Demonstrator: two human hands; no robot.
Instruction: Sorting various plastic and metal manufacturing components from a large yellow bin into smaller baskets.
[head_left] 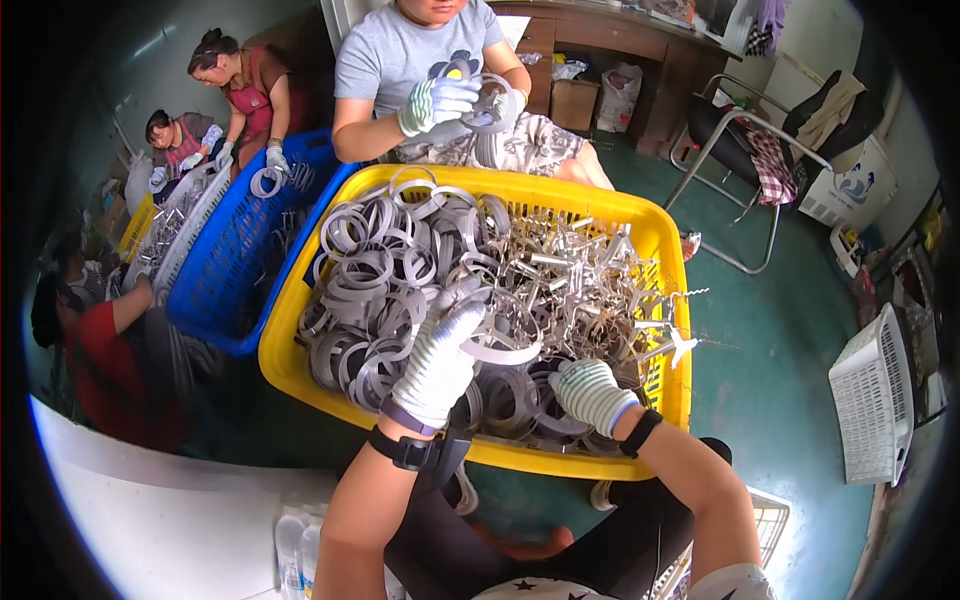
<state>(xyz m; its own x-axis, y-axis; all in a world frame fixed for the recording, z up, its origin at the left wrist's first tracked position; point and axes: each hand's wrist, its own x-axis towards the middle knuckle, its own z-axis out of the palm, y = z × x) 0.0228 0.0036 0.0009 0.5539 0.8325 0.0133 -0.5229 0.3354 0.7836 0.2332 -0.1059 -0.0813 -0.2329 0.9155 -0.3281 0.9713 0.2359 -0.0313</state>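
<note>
Head: ring (503,355) in left grip (440,350)

A brown wooden desk (668,95) stands at the back, a cardboard box (574,103) and a whitish plastic bag (619,95) beneath it. On the right, a metal-framed armchair (712,122) carries a beige cloth (836,118) over its backrest and a red checked cloth (768,165) lower down. Nearer, a white plastic basket (868,400) rests on the green floor (760,330).
</note>
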